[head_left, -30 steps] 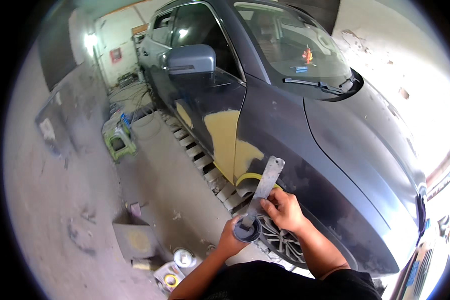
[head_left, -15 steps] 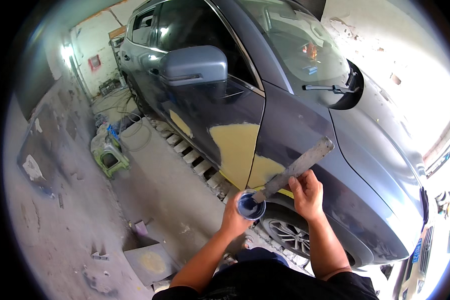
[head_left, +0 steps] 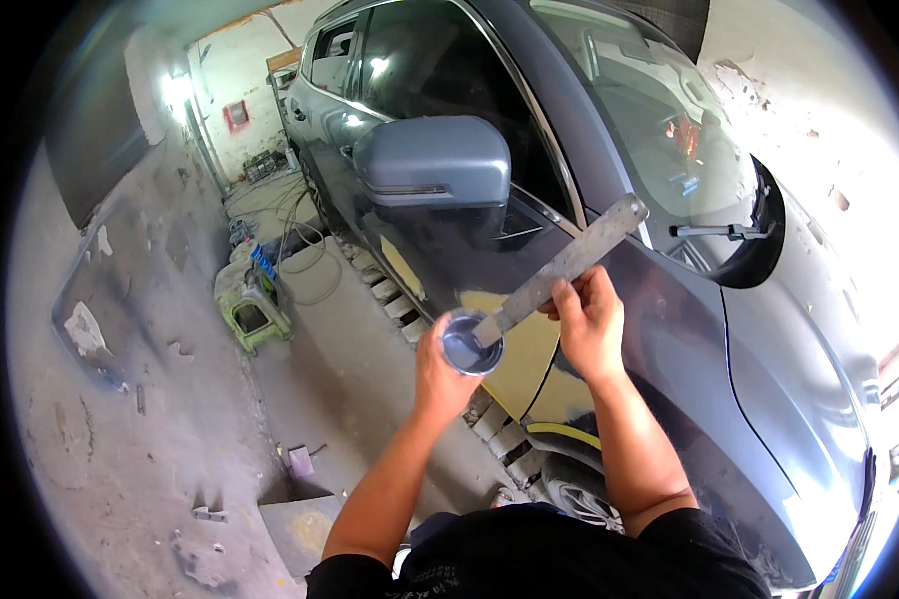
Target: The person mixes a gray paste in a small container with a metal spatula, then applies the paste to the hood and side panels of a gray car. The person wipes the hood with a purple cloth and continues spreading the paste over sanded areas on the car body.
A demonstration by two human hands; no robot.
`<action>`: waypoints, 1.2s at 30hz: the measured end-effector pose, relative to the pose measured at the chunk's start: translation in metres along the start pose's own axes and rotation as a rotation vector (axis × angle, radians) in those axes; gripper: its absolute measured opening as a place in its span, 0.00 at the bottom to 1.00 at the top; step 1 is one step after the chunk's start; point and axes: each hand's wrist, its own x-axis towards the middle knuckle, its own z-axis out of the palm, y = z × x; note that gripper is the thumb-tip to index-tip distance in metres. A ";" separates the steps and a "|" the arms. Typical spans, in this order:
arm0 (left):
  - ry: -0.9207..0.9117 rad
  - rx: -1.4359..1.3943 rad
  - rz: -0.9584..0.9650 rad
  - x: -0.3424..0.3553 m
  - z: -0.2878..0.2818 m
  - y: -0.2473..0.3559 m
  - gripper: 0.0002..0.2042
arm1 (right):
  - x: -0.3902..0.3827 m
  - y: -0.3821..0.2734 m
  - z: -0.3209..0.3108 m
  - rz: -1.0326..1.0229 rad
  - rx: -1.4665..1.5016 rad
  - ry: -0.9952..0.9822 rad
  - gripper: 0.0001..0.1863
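Observation:
In front of me my left hand is closed round a small cup of grey-blue paint. My right hand grips a long, flat, grey metal strip with a hole at its top, its lower end inside the cup. Behind both hands stands a dark grey car with yellowish filler patches on its door and front fender. Its side mirror is just above and beyond the cup. Yellow tape edges the wheel arch.
A worn, mottled wall is at the left. A green plastic machine or stool, coiled hoses and a small pink block lie on the floor. Slatted blocks run along beside the car.
Both hands, cup and strip have risen in the view. The strip leans further to the right. The car's mirror looks larger, and more of the wheel is hidden.

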 end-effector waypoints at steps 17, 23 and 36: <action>0.011 -0.055 -0.061 0.151 0.000 0.005 0.38 | 0.119 0.016 -0.018 0.114 0.469 0.161 0.06; 0.012 -0.079 -0.117 0.163 0.005 0.009 0.37 | 0.136 0.032 -0.025 0.112 0.536 0.146 0.05; 0.028 -0.071 -0.147 0.166 0.010 0.010 0.37 | 0.158 0.051 -0.025 0.092 0.622 0.107 0.05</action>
